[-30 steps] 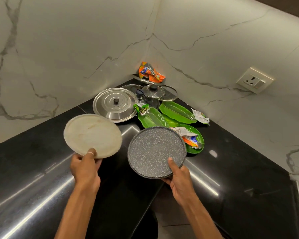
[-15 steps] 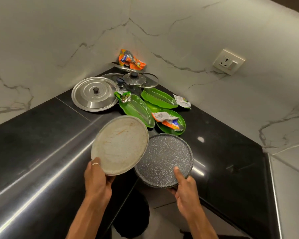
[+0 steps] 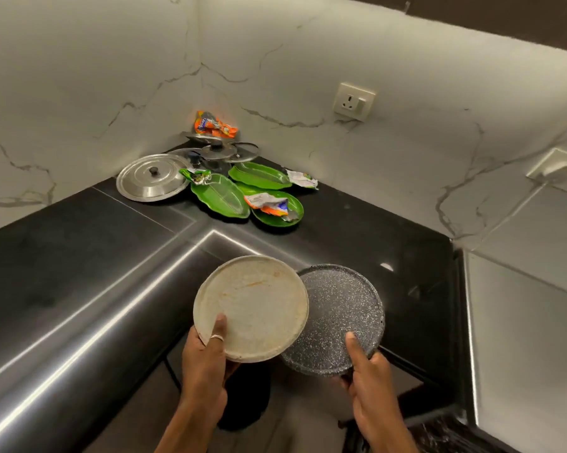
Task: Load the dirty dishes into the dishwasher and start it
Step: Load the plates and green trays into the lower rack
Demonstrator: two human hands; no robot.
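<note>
My left hand (image 3: pixel 207 361) grips a round cream plate (image 3: pixel 252 305) with orange food stains by its near rim, thumb on top. My right hand (image 3: pixel 363 371) holds a dark grey speckled plate (image 3: pixel 344 308) the same way. The cream plate overlaps the speckled plate's left edge. Both are held in the air over the inner corner of the black counter (image 3: pixel 79 256). In the far corner lie green leaf-shaped plates (image 3: pixel 220 199), a large steel lid (image 3: pixel 149 181) and smaller glass lids (image 3: pixel 239 151). No dishwasher is in view.
Crumpled snack wrappers (image 3: pixel 269 204) lie on the green plates, and an orange packet (image 3: pixel 214 124) leans in the wall corner. Wall sockets (image 3: pixel 354 101) sit on the marble backsplash. A dark round object (image 3: pixel 242 400) stands on the floor below my hands.
Both plates have come back toward me and away from the corner pile. The cream plate has moved right until it overlaps the speckled one. My view has shifted right.
</note>
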